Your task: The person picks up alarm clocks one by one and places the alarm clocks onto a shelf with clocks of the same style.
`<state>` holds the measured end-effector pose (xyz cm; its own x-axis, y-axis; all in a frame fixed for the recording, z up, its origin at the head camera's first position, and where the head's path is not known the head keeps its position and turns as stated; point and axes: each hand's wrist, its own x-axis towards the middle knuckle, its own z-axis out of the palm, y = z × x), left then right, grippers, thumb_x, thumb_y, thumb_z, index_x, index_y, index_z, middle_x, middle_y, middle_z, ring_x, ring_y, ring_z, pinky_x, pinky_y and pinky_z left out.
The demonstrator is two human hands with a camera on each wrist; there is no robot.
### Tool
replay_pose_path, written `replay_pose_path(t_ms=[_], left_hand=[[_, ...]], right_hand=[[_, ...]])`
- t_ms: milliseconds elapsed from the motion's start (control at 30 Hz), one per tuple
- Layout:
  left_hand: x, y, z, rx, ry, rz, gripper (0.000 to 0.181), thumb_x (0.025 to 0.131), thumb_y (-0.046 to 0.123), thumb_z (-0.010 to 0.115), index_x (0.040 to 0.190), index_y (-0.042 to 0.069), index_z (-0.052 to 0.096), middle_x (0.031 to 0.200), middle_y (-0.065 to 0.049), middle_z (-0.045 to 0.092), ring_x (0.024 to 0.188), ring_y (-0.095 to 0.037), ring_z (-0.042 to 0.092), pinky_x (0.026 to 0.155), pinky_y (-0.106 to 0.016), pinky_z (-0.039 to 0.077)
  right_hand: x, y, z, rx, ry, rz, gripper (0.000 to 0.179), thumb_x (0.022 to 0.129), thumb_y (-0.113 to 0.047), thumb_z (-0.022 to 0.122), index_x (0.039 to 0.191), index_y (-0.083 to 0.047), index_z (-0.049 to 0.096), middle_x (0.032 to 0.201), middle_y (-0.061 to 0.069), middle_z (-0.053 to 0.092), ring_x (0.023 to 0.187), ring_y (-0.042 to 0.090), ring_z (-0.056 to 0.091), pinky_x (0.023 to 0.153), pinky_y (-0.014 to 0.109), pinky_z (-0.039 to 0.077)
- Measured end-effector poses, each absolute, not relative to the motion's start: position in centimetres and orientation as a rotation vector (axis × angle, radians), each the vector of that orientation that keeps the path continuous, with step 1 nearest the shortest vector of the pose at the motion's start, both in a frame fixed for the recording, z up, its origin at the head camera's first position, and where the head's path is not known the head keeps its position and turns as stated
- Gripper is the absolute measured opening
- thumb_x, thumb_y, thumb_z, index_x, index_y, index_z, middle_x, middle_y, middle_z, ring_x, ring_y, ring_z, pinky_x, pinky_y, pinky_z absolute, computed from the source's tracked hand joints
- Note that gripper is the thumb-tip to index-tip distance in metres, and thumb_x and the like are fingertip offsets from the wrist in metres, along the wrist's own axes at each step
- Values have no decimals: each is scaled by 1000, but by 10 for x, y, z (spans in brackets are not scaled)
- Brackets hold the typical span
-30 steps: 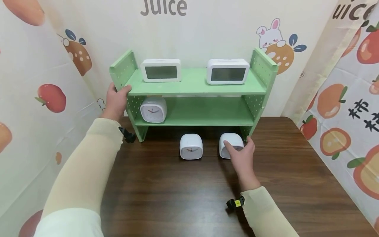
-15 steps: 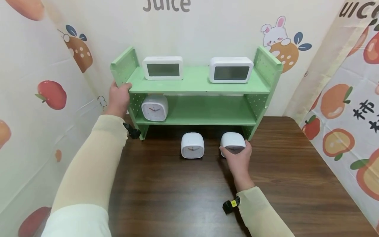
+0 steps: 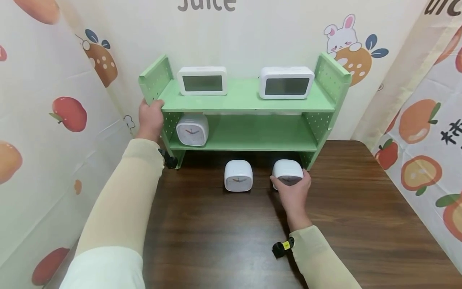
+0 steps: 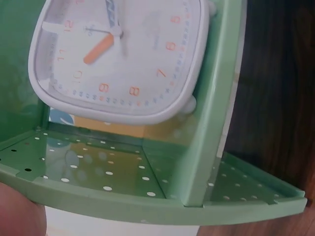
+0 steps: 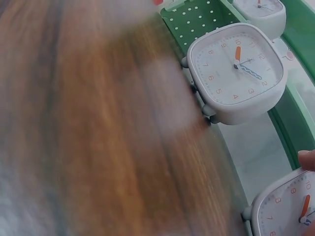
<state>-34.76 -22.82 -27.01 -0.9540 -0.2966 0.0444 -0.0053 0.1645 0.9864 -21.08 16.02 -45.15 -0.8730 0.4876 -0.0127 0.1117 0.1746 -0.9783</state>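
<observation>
Right hand pinches the right clock on the tabletop, left hand grips the shelf! Grasping seems the step; a lift calls for steady pressure.

From above, the head view is looking forward and down at the shelf and table. The left wrist view is facing the shelf clock sideways, very near. The right wrist view is leaning near two table clocks, which the head view is seeing too.
</observation>
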Motion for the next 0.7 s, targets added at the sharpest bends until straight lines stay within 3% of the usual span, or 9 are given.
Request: replay_pose_path(t_ms=[333,700], left_hand=[[-350,-226,-270,313,-2221,-1835,52,107,34,39,159,28,35,155,1,43,138,-16,39,120,-46,26],[-348,-225,-268,323,-2219,-1842,55,107,33,38,161,30,30,158,4,41,142,-14,36,122,-46,21]], right_hand=[[-210,161,-450,-615,-2116,1738,109,79,-31,91,158,-8,19,154,18,26,138,33,32,114,50,31],[-210,157,-434,-511,-2055,1773,112,75,-35,94,158,-9,22,153,14,28,136,31,34,111,50,33]])
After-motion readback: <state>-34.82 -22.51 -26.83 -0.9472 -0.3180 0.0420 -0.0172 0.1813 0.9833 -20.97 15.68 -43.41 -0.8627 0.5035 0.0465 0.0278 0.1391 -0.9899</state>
